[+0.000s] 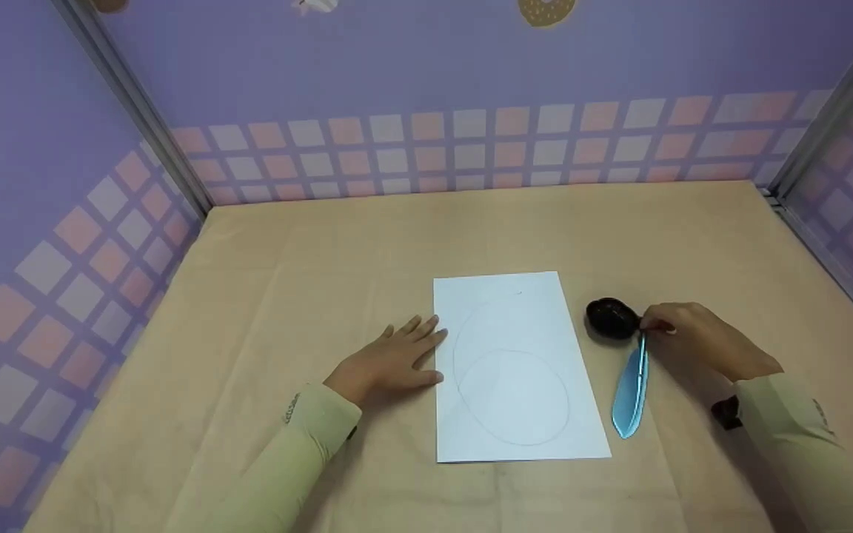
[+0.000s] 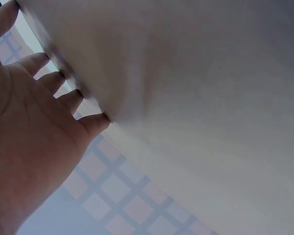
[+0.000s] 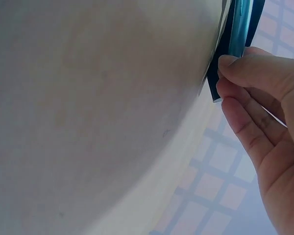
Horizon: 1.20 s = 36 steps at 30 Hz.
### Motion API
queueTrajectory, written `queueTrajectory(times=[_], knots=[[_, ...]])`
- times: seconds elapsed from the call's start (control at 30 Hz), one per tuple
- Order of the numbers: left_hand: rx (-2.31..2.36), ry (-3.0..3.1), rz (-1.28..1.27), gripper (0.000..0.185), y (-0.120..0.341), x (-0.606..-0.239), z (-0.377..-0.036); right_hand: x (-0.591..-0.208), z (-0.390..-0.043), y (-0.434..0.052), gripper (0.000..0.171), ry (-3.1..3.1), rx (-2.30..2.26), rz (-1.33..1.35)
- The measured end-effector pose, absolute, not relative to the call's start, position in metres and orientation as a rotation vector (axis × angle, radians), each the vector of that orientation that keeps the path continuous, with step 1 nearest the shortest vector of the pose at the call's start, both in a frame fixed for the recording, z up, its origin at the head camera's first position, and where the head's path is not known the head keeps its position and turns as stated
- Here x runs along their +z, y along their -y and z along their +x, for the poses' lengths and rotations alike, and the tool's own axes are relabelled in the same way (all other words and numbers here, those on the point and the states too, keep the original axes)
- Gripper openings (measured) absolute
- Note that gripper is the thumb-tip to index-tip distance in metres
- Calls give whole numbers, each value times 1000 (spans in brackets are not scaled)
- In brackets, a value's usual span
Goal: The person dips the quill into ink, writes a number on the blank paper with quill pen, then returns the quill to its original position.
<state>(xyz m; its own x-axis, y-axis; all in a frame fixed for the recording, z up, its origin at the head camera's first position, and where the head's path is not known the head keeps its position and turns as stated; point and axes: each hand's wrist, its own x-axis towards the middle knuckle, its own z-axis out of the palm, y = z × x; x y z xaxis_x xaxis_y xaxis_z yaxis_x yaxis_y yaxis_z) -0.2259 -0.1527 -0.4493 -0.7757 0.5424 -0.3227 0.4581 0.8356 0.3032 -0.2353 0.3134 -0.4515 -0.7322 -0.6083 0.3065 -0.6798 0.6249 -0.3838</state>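
Observation:
A white sheet of paper [image 1: 512,400] bears a thin looping line, with a large circle in its lower half. Beside its left edge rests my left hand [image 1: 389,359], palm down with fingers spread and fingertips at the paper's border. My right hand [image 1: 700,337] pinches the far end of a blue feather-shaped pen [image 1: 628,396] between thumb and fingers. The pen's broad end points toward me, right of the paper. Its glossy teal shaft [image 3: 240,29] shows at the fingertips in the right wrist view. A glossy, dark, rounded object [image 1: 610,320] sits just left of those fingertips.
A tan cloth covers the table [image 1: 308,252]. Purple walls [image 1: 434,66] with pink and white checks stand behind it and at both sides, joined by grey metal posts [image 1: 130,96].

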Motion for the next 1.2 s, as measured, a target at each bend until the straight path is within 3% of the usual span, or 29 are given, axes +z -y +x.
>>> queueTrajectory(times=[0.93,1.2], knots=[[364,-2596,754,74,154,-446,-225,-449,-230,-314,29,2813,730,985],[538,-2635,683,58,168,-441,-233,-430,-228,-312,22,2927,702,920]])
